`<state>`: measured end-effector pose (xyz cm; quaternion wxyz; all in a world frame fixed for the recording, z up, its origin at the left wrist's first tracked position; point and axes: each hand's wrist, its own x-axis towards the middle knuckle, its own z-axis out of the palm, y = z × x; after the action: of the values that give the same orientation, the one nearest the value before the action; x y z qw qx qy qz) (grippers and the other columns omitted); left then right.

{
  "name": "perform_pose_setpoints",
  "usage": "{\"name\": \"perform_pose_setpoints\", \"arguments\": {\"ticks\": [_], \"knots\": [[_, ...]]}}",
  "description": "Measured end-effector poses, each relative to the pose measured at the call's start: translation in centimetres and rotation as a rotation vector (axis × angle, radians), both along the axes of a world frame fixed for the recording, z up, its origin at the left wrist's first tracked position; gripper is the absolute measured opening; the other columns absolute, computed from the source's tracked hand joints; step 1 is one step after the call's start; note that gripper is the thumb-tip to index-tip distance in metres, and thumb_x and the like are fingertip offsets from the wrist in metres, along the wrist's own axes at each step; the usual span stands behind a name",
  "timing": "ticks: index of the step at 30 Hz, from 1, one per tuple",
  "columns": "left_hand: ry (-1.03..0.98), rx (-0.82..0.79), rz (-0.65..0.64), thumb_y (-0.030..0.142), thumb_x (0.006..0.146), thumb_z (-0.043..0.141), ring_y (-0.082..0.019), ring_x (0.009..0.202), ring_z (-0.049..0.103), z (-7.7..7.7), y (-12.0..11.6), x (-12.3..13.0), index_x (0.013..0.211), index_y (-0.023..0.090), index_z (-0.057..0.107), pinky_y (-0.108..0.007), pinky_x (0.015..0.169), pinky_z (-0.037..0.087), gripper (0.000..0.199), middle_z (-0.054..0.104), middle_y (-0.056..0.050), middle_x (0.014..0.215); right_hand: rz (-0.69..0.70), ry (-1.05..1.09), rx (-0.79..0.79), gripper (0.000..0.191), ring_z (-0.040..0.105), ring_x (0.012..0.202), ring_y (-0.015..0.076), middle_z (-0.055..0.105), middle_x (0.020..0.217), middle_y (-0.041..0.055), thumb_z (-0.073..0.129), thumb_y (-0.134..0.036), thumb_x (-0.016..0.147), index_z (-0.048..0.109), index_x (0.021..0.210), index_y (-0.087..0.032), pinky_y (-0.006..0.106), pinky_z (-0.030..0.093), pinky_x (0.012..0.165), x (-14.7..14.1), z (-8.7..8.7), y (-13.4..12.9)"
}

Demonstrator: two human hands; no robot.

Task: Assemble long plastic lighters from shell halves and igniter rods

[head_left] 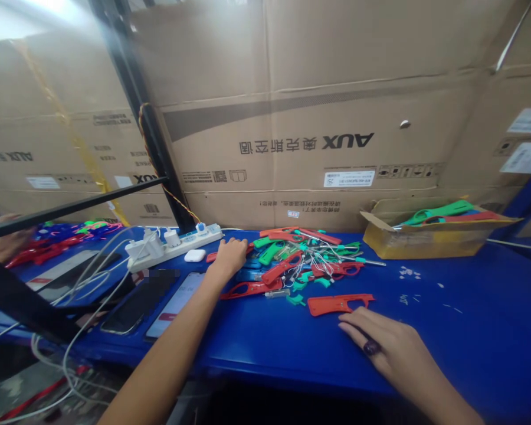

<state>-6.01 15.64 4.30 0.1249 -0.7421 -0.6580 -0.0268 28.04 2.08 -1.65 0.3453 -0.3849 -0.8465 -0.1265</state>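
Observation:
My left hand [231, 257] reaches to the left side of a pile of parts, its fingers closed over a red piece [211, 257] that partly shows beside them. My right hand [383, 339] touches the handle end of a red plastic shell [330, 304] lying flat on the blue table [283, 348]; its fingers are together at the shell's lower edge. Red shells [279, 268], green shells [271, 254], small green pieces [295, 300], metal rods and white wires make up the pile between and beyond my hands.
An open cardboard box [429, 243] with green and red parts stands at right. Small white bits [409, 273] lie before it. At left are a power strip [177, 247], a white case [195, 255], two phones [177, 304], a black frame and another person's hand [9, 239].

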Motion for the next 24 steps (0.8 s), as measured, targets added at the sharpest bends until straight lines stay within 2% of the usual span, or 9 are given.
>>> {"name": "perform_pose_setpoints", "arguments": {"ticks": [3, 6, 10, 12, 14, 16, 19, 22, 24], "knots": [[-0.029, 0.04, -0.011, 0.033, 0.102, 0.065, -0.025, 0.11, 0.067, 0.3, -0.4, 0.2, 0.118, 0.014, 0.066, -0.049, 0.099, 0.053, 0.025, 0.068, -0.01, 0.119, -0.001, 0.01, -0.018, 0.04, 0.08, 0.078, 0.0198, 0.082, 0.093, 0.0028, 0.042, -0.039, 0.109, 0.078, 0.097, -0.025, 0.027, 0.064, 0.064, 0.1, -0.2, 0.0], [-0.078, 0.118, -0.029, 0.022, 0.102, 0.059, -0.03, 0.116, 0.064, 1.2, -0.9, 0.5, 0.12, 0.013, 0.064, -0.049, 0.102, 0.048, 0.021, 0.07, -0.015, 0.117, -0.001, 0.01, -0.022, 0.038, 0.08, 0.081, 0.0204, 0.082, 0.095, 0.0029, 0.043, -0.039, 0.109, 0.077, 0.099, -0.025, 0.028, 0.065, 0.066, 0.1, -0.5, 0.0], [-0.161, 0.22, -0.115, 0.018, 0.103, 0.053, -0.033, 0.122, 0.061, 3.1, -2.5, 1.0, 0.137, 0.014, 0.053, -0.047, 0.103, 0.047, 0.034, 0.067, -0.018, 0.127, -0.017, 0.012, -0.023, 0.034, 0.081, 0.085, 0.0223, 0.082, 0.098, 0.0031, 0.045, -0.04, 0.109, 0.075, 0.111, -0.024, 0.029, 0.065, 0.066, 0.2, -0.7, 0.1], [-0.263, 0.257, -0.24, 0.024, 0.106, 0.052, -0.027, 0.121, 0.062, 3.9, -4.1, 1.6, 0.148, 0.017, 0.043, -0.041, 0.103, 0.048, 0.044, 0.065, -0.013, 0.132, -0.016, 0.027, -0.034, 0.032, 0.081, 0.084, 0.0218, 0.082, 0.101, 0.0039, 0.046, -0.04, 0.108, 0.072, 0.118, -0.023, 0.028, 0.064, 0.064, 0.1, -0.6, 0.1], [-0.613, 0.297, -0.508, 0.029, 0.106, 0.055, -0.024, 0.122, 0.062, 4.1, -6.5, 2.6, 0.151, 0.021, 0.041, -0.039, 0.107, 0.048, 0.048, 0.065, -0.011, 0.134, -0.023, 0.059, -0.032, 0.032, 0.081, 0.083, 0.0208, 0.081, 0.104, 0.0049, 0.046, -0.04, 0.109, 0.067, 0.126, -0.023, 0.026, 0.063, 0.063, 0.0, -0.4, -0.1], [-0.927, 0.207, -0.636, 0.034, 0.102, 0.061, -0.024, 0.125, 0.062, 3.6, -9.3, 3.8, 0.152, 0.026, 0.041, -0.04, 0.11, 0.048, 0.054, 0.065, -0.008, 0.135, -0.051, 0.097, -0.016, 0.037, 0.08, 0.08, 0.02, 0.081, 0.105, 0.006, 0.045, -0.044, 0.109, 0.061, 0.135, -0.023, 0.025, 0.062, 0.062, 0.0, -0.2, -0.3], [-1.303, -0.004, -0.674, 0.036, 0.098, 0.069, -0.024, 0.122, 0.065, 1.7, -13.1, 5.2, 0.144, 0.027, 0.047, -0.04, 0.107, 0.052, 0.052, 0.069, -0.008, 0.127, -0.085, 0.138, -0.006, 0.046, 0.079, 0.074, 0.0175, 0.079, 0.107, 0.0086, 0.044, -0.048, 0.108, 0.053, 0.145, -0.022, 0.023, 0.06, 0.059, 0.1, 0.2, -0.7], [-1.405, -0.251, -0.7, 0.036, 0.085, 0.085, -0.022, 0.111, 0.071, -1.3, -14.9, 5.5, 0.13, 0.028, 0.055, -0.04, 0.105, 0.054, 0.055, 0.076, -0.003, 0.114, -0.062, 0.162, 0.005, 0.044, 0.077, 0.071, 0.015, 0.078, 0.106, 0.0093, 0.045, -0.046, 0.108, 0.054, 0.144, -0.022, 0.02, 0.059, 0.059, 0.3, 0.3, -1.0], [-1.39, -0.331, -0.673, 0.038, 0.078, 0.09, -0.022, 0.107, 0.074, -3.2, -14.9, 5.2, 0.129, 0.029, 0.058, -0.04, 0.103, 0.055, 0.06, 0.078, -0.002, 0.111, -0.042, 0.161, 0.003, 0.04, 0.078, 0.074, 0.0152, 0.079, 0.105, 0.0085, 0.047, -0.044, 0.108, 0.057, 0.14, -0.022, 0.019, 0.06, 0.062, 0.4, 0.3, -1.0]]}}
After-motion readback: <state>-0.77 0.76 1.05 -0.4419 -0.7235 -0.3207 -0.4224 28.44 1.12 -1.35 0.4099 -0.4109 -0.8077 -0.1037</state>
